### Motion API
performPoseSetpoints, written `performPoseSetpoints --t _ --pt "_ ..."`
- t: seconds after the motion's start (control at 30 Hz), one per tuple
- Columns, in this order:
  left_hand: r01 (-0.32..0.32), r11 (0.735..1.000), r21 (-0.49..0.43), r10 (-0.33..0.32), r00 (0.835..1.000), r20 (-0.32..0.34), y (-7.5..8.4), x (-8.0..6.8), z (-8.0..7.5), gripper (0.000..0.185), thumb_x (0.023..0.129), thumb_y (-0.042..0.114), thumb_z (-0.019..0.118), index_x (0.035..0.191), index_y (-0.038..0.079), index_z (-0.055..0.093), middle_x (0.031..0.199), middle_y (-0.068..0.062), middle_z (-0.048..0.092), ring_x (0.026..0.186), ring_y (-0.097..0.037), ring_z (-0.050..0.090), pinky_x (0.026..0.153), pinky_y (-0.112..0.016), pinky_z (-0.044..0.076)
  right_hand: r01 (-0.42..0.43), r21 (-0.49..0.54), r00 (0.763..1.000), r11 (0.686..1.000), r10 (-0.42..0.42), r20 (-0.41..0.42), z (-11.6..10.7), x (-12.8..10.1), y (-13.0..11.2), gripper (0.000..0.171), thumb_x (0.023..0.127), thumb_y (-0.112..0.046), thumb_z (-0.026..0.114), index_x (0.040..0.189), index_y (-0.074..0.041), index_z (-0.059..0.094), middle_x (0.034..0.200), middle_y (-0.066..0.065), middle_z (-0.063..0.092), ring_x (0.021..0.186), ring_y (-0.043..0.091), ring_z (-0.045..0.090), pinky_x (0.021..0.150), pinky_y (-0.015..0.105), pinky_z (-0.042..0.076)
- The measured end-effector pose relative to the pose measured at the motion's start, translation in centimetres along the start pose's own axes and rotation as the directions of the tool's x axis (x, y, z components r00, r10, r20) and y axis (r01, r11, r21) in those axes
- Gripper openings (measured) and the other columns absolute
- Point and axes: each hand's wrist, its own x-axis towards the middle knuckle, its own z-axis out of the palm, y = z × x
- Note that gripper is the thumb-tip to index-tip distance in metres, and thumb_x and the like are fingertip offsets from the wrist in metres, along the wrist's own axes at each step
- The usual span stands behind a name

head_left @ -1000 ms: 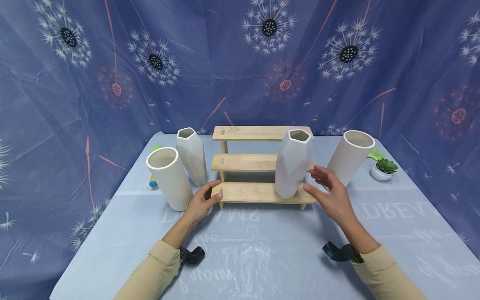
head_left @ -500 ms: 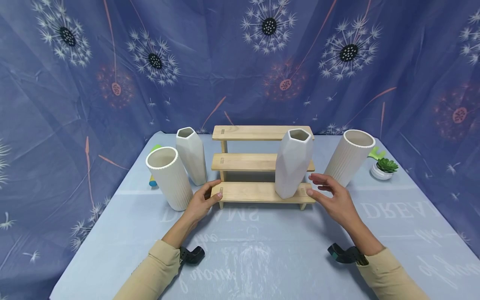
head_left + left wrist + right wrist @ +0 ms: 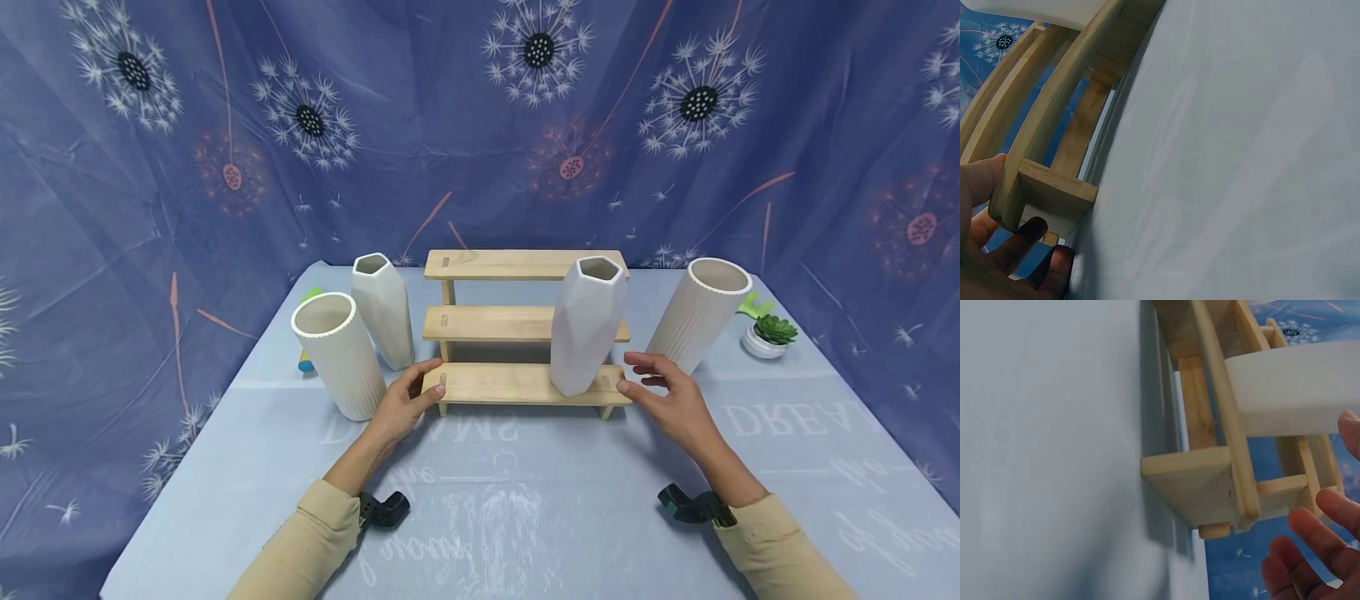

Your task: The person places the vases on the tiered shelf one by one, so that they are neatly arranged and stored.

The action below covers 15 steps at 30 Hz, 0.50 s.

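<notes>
A three-tier wooden stand [image 3: 495, 382] occupies the middle of the table. My left hand [image 3: 400, 408] grips the left end of its lowest step; in the left wrist view the thumb [image 3: 984, 178] lies on top and fingers curl below the board. A white faceted vase [image 3: 587, 329] stands upright toward the right of that step. Close to the step's right end is my right hand [image 3: 672, 404], fingers spread and loosely bent, holding nothing. In the right wrist view those fingers [image 3: 1319, 534] are apart from both the stand and the vase.
Left of the stand are a ribbed white vase [image 3: 341, 358] and another faceted vase [image 3: 384, 312]. A second ribbed vase [image 3: 699, 315], a small potted succulent [image 3: 771, 336] and a green object [image 3: 753, 305] are on the right. Patterned blue cloth [image 3: 450, 125] hangs behind.
My right hand has drawn slightly down and to the right, away from the faceted vase. The left hand, the stand and the vases have stayed put.
</notes>
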Motion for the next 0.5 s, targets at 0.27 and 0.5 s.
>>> performPoseSetpoints --t 0.27,0.5 --pt "0.008 1.000 0.007 -0.008 1.000 0.000 0.0 0.0 -0.1 0.048 0.091 0.017 0.062 0.136 0.014 0.048 0.133 -0.015 0.051 0.118 -0.026 0.051 0.098 -0.036 0.042 0.008 0.022 1.000 1.000 -0.008 -0.002 0.3 0.1 1.0 0.040 0.084 -0.014 0.071 0.121 -0.003 0.060 0.118 0.014 0.060 0.099 0.005 0.055 0.082 0.019 0.047" --pt "0.005 1.000 0.011 -0.005 1.000 0.010 0.1 0.0 0.0 0.048 0.091 0.018 0.062 0.136 0.015 0.048 0.133 -0.015 0.051 0.118 -0.026 0.050 0.099 -0.038 0.041 -0.015 0.009 0.999 1.000 0.015 0.034 0.2 0.2 1.5 0.041 0.085 -0.017 0.070 0.123 -0.005 0.059 0.117 0.013 0.059 0.098 0.013 0.055 0.081 0.019 0.048"
